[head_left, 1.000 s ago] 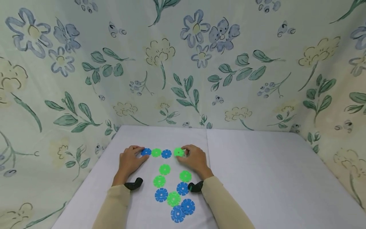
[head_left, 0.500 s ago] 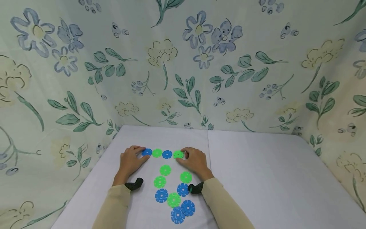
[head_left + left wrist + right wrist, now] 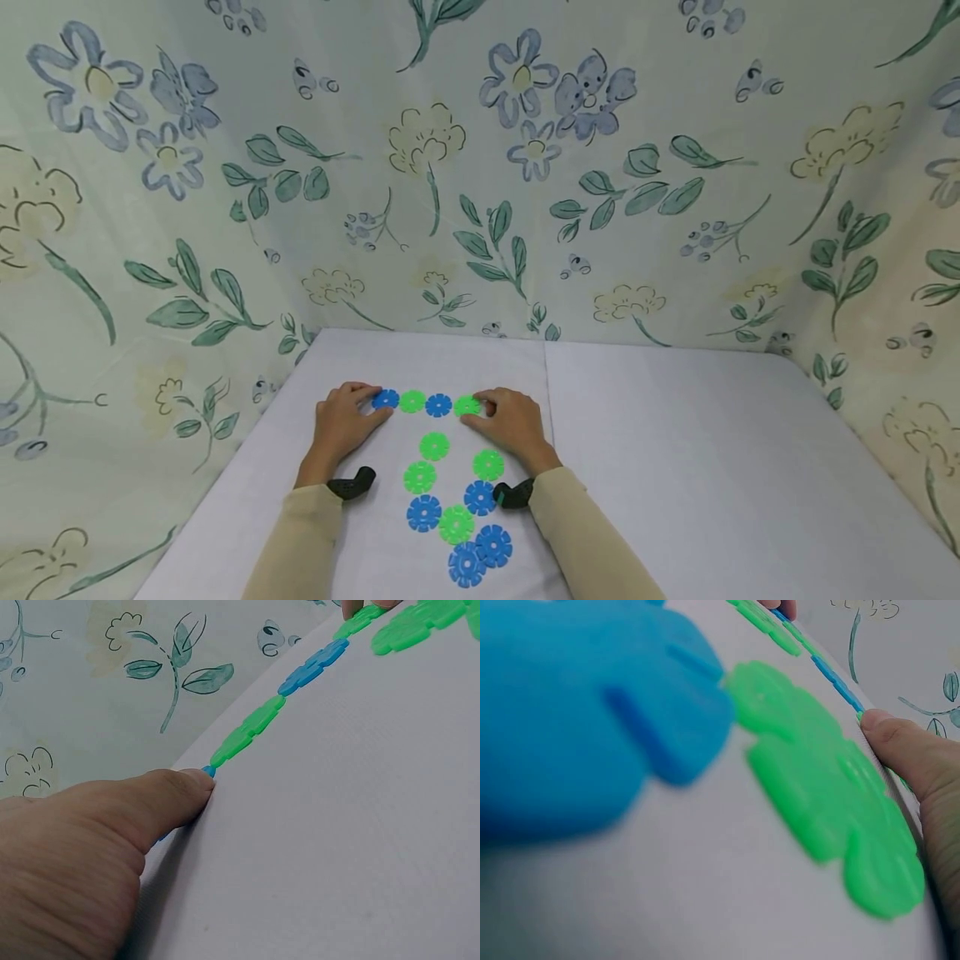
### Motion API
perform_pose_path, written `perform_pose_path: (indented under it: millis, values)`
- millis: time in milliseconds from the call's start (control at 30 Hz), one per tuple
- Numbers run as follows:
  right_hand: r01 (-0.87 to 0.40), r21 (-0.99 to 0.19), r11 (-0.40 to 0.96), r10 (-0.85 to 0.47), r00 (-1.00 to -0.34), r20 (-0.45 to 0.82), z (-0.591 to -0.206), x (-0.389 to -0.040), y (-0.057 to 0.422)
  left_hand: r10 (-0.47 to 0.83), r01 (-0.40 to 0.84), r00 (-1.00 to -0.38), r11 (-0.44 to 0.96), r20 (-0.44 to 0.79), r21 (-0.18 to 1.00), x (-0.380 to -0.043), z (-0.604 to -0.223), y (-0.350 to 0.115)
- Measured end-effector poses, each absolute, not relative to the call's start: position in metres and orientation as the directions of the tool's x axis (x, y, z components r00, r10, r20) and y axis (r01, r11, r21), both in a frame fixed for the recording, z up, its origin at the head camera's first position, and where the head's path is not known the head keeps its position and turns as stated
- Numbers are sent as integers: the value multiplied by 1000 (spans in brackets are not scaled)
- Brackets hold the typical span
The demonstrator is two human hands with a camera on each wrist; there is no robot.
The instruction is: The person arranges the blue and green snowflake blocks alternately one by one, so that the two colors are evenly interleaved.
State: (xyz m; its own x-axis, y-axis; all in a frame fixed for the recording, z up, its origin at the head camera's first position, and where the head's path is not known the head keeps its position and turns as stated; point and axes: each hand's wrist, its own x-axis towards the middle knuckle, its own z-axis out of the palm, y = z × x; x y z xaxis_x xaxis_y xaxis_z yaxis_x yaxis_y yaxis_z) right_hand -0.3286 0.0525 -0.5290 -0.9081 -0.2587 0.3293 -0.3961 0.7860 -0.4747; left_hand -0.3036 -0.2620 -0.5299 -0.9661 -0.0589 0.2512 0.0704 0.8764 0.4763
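Note:
A row of notched plastic snowflake discs lies flat across the white table in the head view. My left hand [image 3: 343, 423] pinches the blue disc [image 3: 386, 399] at the left end between thumb and fingers. At the right end, my right hand [image 3: 516, 423] holds a green disc [image 3: 467, 406] the same way. Between them lie another green disc [image 3: 412, 402] and another blue disc [image 3: 438, 405], the neighbours touching or nearly so. In the left wrist view, my thumb [image 3: 176, 799] covers most of the left blue disc. The right wrist view shows my right thumb [image 3: 900, 742] at the row's end.
Nearer my body lie several loose discs, among them a green disc [image 3: 434, 446], a green disc [image 3: 488, 465] and a blue disc [image 3: 424, 512]. Two blue discs [image 3: 467, 564] overlap at the front. A floral cloth [image 3: 480, 208] hangs behind the white table [image 3: 712, 467].
My right hand has moved slightly left with the green disc, narrowing the gap to the blue disc beside it. The left hand stays at its blue disc. The head view has shifted a little.

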Motion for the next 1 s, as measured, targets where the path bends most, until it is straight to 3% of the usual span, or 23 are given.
perform_pose_path:
  millis: [400, 800, 1000]
  values:
    - [-377, -495, 783, -247, -918, 310, -536, -326, 54, -41, 92, -962, 883, 270, 460, -300, -529, -262]
    - [-270, -730, 628, -161, -963, 217, -535, -328, 58, -43, 80, -968, 881, 248, 466, -300, -530, -264]
    - [-235, -848, 475, -159, -971, 180, -517, -324, 61, -43, 83, -966, 884, 255, 461, -302, -530, -264]
